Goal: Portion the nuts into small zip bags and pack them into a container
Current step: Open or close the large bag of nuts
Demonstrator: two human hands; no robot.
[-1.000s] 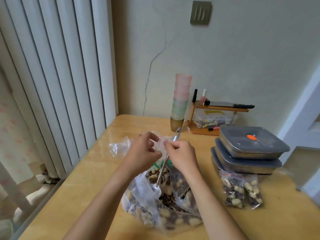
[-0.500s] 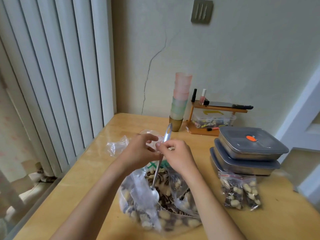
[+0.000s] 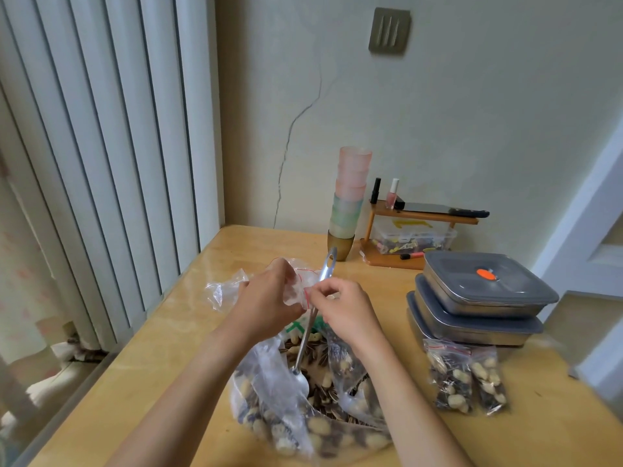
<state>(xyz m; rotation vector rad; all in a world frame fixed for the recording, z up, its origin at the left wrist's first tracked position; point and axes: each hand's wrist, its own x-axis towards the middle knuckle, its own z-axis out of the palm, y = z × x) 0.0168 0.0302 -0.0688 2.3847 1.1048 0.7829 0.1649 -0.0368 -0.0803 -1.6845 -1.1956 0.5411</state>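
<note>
Head view shows both hands above the big bag of nuts point(image 3: 313, 416) on the tabletop point(image 3: 161, 365), a spoon point(image 3: 312, 318) standing in it. Left hand point(image 3: 266, 305) and right hand point(image 3: 344, 308) each have a pinching grip on an empty small zip bag point(image 3: 298, 286). Two filled zip bags point(image 3: 467, 379) lie just beside three stacked containers point(image 3: 478, 298).

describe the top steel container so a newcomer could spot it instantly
Start at the wooden table's right side, where three lidded steel containers sit stacked. The target is the top steel container, the only one whose grey lid carries an orange tab at its centre.
</note>
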